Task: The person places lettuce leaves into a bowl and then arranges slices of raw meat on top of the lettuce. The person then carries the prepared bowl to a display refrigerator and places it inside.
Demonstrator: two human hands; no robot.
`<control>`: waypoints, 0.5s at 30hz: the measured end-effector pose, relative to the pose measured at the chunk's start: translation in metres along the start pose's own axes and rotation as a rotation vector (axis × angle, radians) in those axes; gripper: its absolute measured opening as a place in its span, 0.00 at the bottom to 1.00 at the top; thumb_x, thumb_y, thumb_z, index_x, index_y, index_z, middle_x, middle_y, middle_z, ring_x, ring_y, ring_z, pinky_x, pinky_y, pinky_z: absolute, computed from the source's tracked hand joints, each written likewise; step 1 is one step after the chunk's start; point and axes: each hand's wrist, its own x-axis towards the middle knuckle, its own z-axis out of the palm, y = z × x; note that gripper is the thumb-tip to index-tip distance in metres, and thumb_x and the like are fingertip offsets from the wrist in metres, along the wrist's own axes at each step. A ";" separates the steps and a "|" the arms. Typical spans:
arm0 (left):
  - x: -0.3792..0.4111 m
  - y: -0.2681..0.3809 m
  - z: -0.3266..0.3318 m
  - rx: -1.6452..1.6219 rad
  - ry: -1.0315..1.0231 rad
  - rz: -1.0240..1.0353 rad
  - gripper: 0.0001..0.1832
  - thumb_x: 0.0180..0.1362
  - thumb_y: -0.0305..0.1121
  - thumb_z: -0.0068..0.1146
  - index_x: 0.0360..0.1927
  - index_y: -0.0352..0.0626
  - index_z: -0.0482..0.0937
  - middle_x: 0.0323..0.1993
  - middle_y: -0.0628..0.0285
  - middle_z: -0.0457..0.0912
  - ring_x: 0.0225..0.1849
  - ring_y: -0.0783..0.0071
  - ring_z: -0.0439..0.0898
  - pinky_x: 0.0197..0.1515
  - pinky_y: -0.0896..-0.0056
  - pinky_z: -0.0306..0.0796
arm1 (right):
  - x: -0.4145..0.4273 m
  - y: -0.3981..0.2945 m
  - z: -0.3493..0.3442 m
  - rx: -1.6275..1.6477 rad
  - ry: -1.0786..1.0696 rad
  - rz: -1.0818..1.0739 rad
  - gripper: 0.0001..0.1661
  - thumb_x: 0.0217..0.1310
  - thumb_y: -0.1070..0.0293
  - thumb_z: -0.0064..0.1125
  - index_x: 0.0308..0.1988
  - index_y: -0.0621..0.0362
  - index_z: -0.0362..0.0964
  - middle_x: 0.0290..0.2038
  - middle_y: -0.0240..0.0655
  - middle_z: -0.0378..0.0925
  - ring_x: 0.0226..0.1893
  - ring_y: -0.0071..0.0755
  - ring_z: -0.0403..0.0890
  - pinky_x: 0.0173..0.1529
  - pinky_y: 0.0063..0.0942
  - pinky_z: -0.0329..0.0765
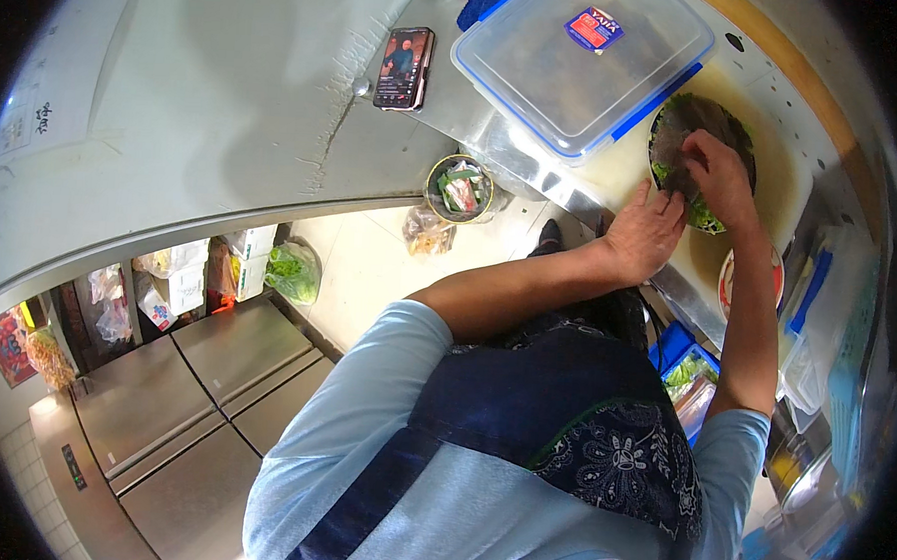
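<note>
A round dark dish (754, 164) stands on a pale cutting board (784, 191), lined with green leaf lettuce (710, 218) and covered by thin dark brown slices (707, 119). My right hand (716, 171) is over the dish, its fingertips bent down onto a slice. At the near left rim, my left hand (649, 232) touches the slices with its fingertips; whether it pinches one is not clear. Beside the dish lies a large clear plastic box with a blue-edged lid (532, 73). A round container with a red and white rim (777, 275) is partly hidden under my right forearm.
A lit phone (404, 68) rests on the metal counter (456, 108). Below the counter edge are a waste bin (460, 189) and a plastic bag (428, 232) on the floor. Clear containers (805, 371) stand at the right, and a steel refrigerator (150, 402) is at lower left.
</note>
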 end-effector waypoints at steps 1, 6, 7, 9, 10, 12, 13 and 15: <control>0.001 0.001 0.002 0.006 -0.007 -0.002 0.21 0.50 0.33 0.42 0.47 0.35 0.71 0.48 0.50 0.68 0.49 0.60 0.67 0.58 0.49 0.53 | -0.001 -0.003 -0.001 -0.031 0.002 0.012 0.09 0.46 0.79 0.51 0.33 0.62 0.65 0.29 0.41 0.71 0.31 0.41 0.74 0.37 0.30 0.70; 0.001 0.002 0.001 0.057 -0.022 -0.001 0.20 0.50 0.33 0.42 0.45 0.35 0.72 0.47 0.54 0.69 0.51 0.62 0.66 0.59 0.45 0.51 | -0.005 0.002 -0.002 -0.203 -0.003 0.042 0.09 0.46 0.77 0.53 0.33 0.59 0.67 0.33 0.42 0.70 0.36 0.51 0.72 0.39 0.37 0.70; 0.002 0.002 0.000 0.045 -0.047 -0.009 0.19 0.51 0.33 0.41 0.45 0.35 0.72 0.47 0.54 0.69 0.51 0.62 0.65 0.58 0.44 0.51 | -0.005 0.006 0.000 -0.245 0.023 0.041 0.09 0.46 0.76 0.53 0.33 0.59 0.68 0.33 0.42 0.70 0.37 0.51 0.72 0.39 0.37 0.70; 0.002 0.002 -0.001 0.035 -0.066 -0.018 0.19 0.51 0.33 0.41 0.45 0.36 0.72 0.47 0.55 0.68 0.53 0.63 0.64 0.58 0.43 0.50 | -0.007 0.013 0.001 -0.327 0.075 0.040 0.08 0.47 0.75 0.53 0.33 0.58 0.68 0.34 0.41 0.69 0.38 0.50 0.72 0.41 0.37 0.70; 0.001 0.001 -0.002 0.035 -0.062 -0.018 0.19 0.51 0.33 0.41 0.45 0.36 0.72 0.47 0.56 0.68 0.54 0.63 0.63 0.58 0.42 0.50 | -0.007 0.016 0.000 -0.318 0.118 0.042 0.09 0.48 0.74 0.53 0.34 0.58 0.68 0.34 0.41 0.69 0.39 0.49 0.71 0.42 0.37 0.69; -0.001 0.000 0.000 0.056 -0.018 -0.017 0.19 0.51 0.34 0.41 0.46 0.38 0.72 0.48 0.56 0.68 0.55 0.62 0.62 0.58 0.41 0.49 | -0.008 0.022 -0.007 -0.298 0.202 0.045 0.10 0.49 0.72 0.52 0.36 0.58 0.68 0.35 0.42 0.70 0.41 0.47 0.71 0.44 0.37 0.69; -0.002 0.000 0.003 0.075 0.022 -0.013 0.19 0.51 0.34 0.41 0.46 0.39 0.72 0.48 0.57 0.68 0.56 0.62 0.61 0.59 0.40 0.48 | -0.008 0.026 -0.011 -0.345 0.270 0.056 0.10 0.51 0.71 0.52 0.37 0.58 0.68 0.36 0.43 0.70 0.42 0.48 0.71 0.45 0.37 0.68; -0.005 -0.001 0.008 0.073 0.037 -0.021 0.20 0.51 0.34 0.41 0.48 0.40 0.71 0.49 0.57 0.67 0.57 0.62 0.60 0.59 0.40 0.48 | -0.008 0.038 -0.018 -0.438 0.406 0.076 0.12 0.54 0.69 0.51 0.40 0.59 0.67 0.38 0.44 0.70 0.44 0.48 0.71 0.47 0.38 0.68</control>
